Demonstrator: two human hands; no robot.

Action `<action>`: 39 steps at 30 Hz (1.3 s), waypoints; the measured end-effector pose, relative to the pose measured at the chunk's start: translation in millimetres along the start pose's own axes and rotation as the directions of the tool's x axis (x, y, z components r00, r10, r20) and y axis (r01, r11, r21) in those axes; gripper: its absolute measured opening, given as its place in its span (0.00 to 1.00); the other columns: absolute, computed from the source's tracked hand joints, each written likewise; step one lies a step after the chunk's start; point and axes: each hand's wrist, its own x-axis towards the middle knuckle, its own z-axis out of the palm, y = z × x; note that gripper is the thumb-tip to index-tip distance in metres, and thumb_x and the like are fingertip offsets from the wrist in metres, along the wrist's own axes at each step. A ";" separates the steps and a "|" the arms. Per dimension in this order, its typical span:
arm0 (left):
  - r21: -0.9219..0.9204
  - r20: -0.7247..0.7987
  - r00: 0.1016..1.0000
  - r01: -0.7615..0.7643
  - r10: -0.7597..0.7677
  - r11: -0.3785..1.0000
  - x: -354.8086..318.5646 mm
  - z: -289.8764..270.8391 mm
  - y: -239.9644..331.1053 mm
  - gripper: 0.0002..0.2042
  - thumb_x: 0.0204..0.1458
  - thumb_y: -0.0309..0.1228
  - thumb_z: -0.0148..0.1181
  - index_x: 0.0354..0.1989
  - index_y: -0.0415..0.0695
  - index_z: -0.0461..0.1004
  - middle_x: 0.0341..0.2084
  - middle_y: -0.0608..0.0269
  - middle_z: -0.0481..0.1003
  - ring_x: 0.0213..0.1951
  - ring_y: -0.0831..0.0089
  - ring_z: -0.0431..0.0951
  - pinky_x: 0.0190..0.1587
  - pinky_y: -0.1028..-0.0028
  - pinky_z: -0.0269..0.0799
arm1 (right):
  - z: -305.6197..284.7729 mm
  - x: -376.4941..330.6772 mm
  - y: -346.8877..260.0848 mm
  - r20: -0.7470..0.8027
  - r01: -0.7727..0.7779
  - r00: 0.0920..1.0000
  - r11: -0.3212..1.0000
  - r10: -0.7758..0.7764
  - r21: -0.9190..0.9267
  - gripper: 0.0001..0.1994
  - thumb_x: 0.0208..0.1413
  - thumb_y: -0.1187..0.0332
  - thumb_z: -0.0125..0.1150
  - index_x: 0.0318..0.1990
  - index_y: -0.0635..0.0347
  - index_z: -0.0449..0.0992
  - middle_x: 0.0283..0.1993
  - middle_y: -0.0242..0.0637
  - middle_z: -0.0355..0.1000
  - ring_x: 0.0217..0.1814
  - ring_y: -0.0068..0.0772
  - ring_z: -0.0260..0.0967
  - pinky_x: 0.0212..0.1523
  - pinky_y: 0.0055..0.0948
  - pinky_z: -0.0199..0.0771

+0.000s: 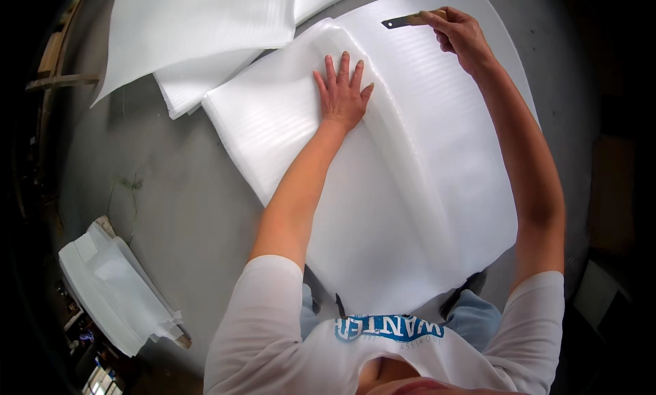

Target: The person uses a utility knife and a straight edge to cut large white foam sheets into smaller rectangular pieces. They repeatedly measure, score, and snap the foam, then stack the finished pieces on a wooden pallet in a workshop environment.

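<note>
A large white foam sheet (pixel 471 162) lies in front of me, with a layered, folded-over part (pixel 266 115) on its left. A raised crease or edge curves down its middle. My left hand (pixel 344 98) rests flat on the folded part beside this crease, fingers spread. At the far right, my right hand (pixel 459 36) is closed around the pale handle of a knife (pixel 398 22). Its flat dark blade points left and has a small hole near the tip. The blade is over the sheet's far part; whether it touches the surface I cannot tell.
More white foam sheets (pixel 198 26) lie at the far left, overlapping, one corner drooping. A stack of white sheets (pixel 113 285) sits at the lower left on the grey surface (pixel 178 183). Wooden bars (pixel 61 83) stand at the left rim.
</note>
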 end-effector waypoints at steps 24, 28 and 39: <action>-0.248 -0.035 0.995 0.078 -0.090 0.966 -3.2 -1.7 -9.5 0.32 0.58 0.52 0.46 0.65 0.44 0.59 0.70 0.52 0.45 0.69 0.39 0.41 0.64 0.35 0.35 | 193.7 190.0 -25.3 0.582 0.035 0.795 0.945 0.172 -0.326 0.10 0.56 0.70 0.53 0.43 0.60 0.76 0.35 0.31 0.76 0.26 0.20 0.64 0.24 0.21 0.64; -0.228 -0.051 0.996 0.060 -0.073 0.972 -0.7 0.8 -5.4 0.32 0.58 0.52 0.47 0.65 0.44 0.58 0.70 0.52 0.46 0.69 0.39 0.42 0.64 0.34 0.36 | 188.6 199.4 -5.6 0.608 0.244 0.763 0.773 0.219 -0.585 0.16 0.41 0.74 0.59 0.42 0.59 0.77 0.34 0.32 0.76 0.27 0.24 0.66 0.23 0.23 0.65; -0.338 -0.111 0.990 0.042 -0.084 0.940 -3.0 1.1 -7.9 0.33 0.57 0.49 0.50 0.65 0.38 0.55 0.69 0.50 0.47 0.69 0.42 0.43 0.64 0.34 0.35 | 193.3 198.7 1.3 0.692 0.498 0.682 0.541 0.238 -0.677 0.18 0.37 0.72 0.57 0.42 0.56 0.78 0.38 0.35 0.76 0.37 0.35 0.71 0.34 0.32 0.71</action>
